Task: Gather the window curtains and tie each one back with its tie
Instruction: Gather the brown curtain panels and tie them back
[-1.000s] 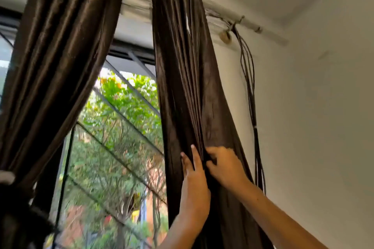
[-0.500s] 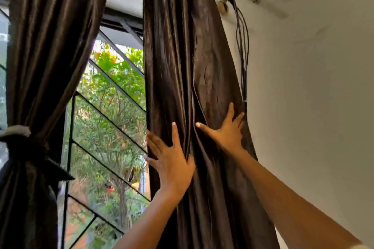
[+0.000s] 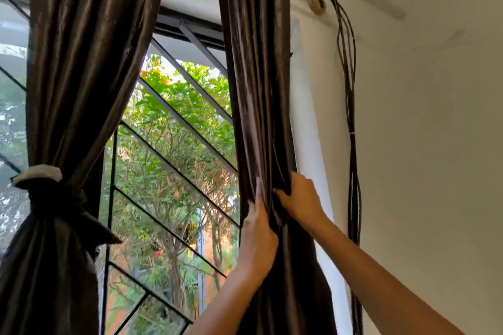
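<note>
Two dark brown satin curtains hang over the window. The left curtain (image 3: 81,62) is bunched and knotted with its tie (image 3: 46,193), a pale band on top of the knot. The right curtain (image 3: 258,76) hangs in tight folds. My left hand (image 3: 257,228) presses flat against its left side with fingers straight up along the folds. My right hand (image 3: 300,200) grips the gathered folds from the right, fingers curled into the fabric. No tie for this curtain is visible.
Behind the curtains is a window with black diagonal bars (image 3: 174,149) and trees outside. A bundle of dark cables (image 3: 352,158) runs down the white wall (image 3: 435,144) at the right. A white pipe (image 3: 304,117) stands beside the right curtain.
The right curtain has been squeezed narrower, uncovering the white pipe behind it. My right hand went from flat on the fabric to gripping the folds. My left hand moved closer to it.
</note>
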A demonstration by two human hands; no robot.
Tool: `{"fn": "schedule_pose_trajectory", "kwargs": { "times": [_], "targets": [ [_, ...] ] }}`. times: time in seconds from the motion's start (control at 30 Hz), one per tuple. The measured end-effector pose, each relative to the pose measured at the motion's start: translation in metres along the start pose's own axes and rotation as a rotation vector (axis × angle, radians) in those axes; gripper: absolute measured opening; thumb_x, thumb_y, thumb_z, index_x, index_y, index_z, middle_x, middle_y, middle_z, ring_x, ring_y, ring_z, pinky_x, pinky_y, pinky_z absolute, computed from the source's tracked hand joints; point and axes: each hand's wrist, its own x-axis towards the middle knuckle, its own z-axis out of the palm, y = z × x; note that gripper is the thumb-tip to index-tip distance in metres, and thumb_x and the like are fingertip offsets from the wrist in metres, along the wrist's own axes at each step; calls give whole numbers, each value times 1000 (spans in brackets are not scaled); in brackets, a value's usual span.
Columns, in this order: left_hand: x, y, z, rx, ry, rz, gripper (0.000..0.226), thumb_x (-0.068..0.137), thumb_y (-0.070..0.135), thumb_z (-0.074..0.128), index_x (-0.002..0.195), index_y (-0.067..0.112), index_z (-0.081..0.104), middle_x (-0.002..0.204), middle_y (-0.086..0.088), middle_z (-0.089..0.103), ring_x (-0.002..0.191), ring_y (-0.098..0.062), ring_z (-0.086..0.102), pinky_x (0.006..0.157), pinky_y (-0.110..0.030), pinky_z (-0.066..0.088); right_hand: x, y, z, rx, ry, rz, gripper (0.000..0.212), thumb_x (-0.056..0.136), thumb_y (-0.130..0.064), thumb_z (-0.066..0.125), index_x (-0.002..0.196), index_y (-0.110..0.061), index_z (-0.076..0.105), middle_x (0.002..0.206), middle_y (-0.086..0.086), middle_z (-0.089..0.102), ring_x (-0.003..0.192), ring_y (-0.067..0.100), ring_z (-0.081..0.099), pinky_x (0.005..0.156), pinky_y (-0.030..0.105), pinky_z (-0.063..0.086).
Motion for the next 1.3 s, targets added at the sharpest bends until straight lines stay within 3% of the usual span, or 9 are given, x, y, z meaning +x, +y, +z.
{"fn": "schedule_pose_trajectory", "kwargs": {
  "times": [0.17,0.3,0.43,0.53,0.7,0.87,1.03,1.17,1.3],
  "targets": [
    [-35,3,26,13,-12,-26,101,74,-22,32,148,30,-13,158,-19,8,132,-35,38,91,-22,38,-47,8,5,114,-45,7,6,90,-12,61,85,-13,64,77,3,68,71,13,65,62,29,52],
    [-67,2,38,12,-23,-80,93,81,-21,37,149,21,-11,158,-19,-2,135,-35,34,89,-21,40,-79,6,9,206,-73,117,18,97,-17,50,84,-19,62,74,-10,64,67,-6,62,58,8,44],
    [-94,-16,49,28,-59,-93,80,93,-7,43,149,14,-10,157,-18,-10,143,-32,19,93,-14,32,-116,11,24,297,-112,241,37,97,-40,45,68,-26,64,70,-7,68,63,-1,60,61,16,44],
    [-120,-28,52,36,-139,-93,82,87,-11,42,147,7,-10,156,-17,-15,146,-30,11,106,-17,27,-139,16,29,237,-133,223,11,89,-44,61,86,-37,69,70,-23,68,77,-6,66,64,5,47],
    [-174,-48,49,85,-217,-82,65,93,16,46,150,8,15,160,-9,0,147,-19,6,118,-38,17,-177,34,34,150,-144,255,17,81,-23,75,97,-20,72,73,-23,63,70,-11,63,61,2,46],
    [-189,-49,32,167,204,-61,31,92,16,56,121,7,63,138,-10,52,127,-23,49,105,-34,38,-202,36,37,50,-71,287,25,84,-30,71,90,-5,72,74,1,69,69,11,66,64,21,53],
    [-158,-47,11,240,396,-261,25,88,15,64,112,10,62,115,-9,58,111,-25,54,95,-39,46,-208,26,35,-237,-36,328,43,87,-39,66,69,-1,55,62,9,54,61,26,58,48,28,39],
    [-148,-51,2,55,313,-383,23,82,14,72,101,10,60,89,-1,67,69,-14,62,62,-20,48,-224,13,36,-346,100,259,42,87,-36,68,115,-6,58,99,11,62,93,25,61,73,26,47],
    [-146,-52,6,38,275,-406,23,77,12,77,96,7,65,93,-8,68,75,-18,64,65,-14,42,-242,4,31,-425,254,57,88,80,-21,76,147,-1,21,152,18,29,138,26,29,108,38,35]
  ]
}}
